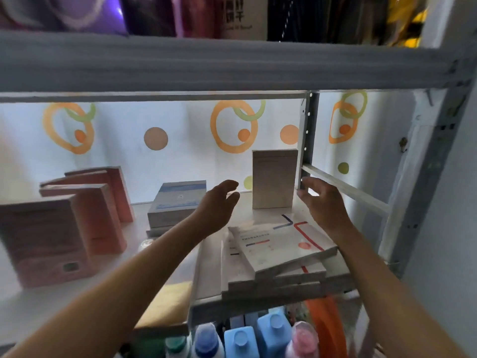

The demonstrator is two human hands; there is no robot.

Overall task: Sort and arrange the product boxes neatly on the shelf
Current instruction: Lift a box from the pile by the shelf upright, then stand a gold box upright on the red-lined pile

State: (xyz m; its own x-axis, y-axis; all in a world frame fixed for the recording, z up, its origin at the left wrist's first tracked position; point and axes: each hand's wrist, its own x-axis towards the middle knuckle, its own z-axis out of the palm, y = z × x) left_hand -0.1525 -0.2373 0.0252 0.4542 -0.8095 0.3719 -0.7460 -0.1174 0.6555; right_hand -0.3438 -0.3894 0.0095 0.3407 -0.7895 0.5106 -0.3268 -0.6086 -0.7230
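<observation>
A white box [273, 180] stands upright at the back right of the shelf [165, 257]. My left hand [219, 202] hovers just left of it with fingers relaxed, holding nothing. My right hand [322, 200] hovers just right of the box, fingers spread, also holding nothing. In front of the box lies an untidy stack of flat white boxes with red and blue lines [278, 257]. A blue and white box [175, 202] lies flat mid-shelf on another box. Several orange boxes [85, 210] stand at the left.
A grey metal upright [308, 140] and side rail [346, 187] close off the shelf's right end. The upper shelf beam [206, 65] runs overhead. Blue and pink bottles [258, 337] stand below the front edge, beside an orange item [327, 324].
</observation>
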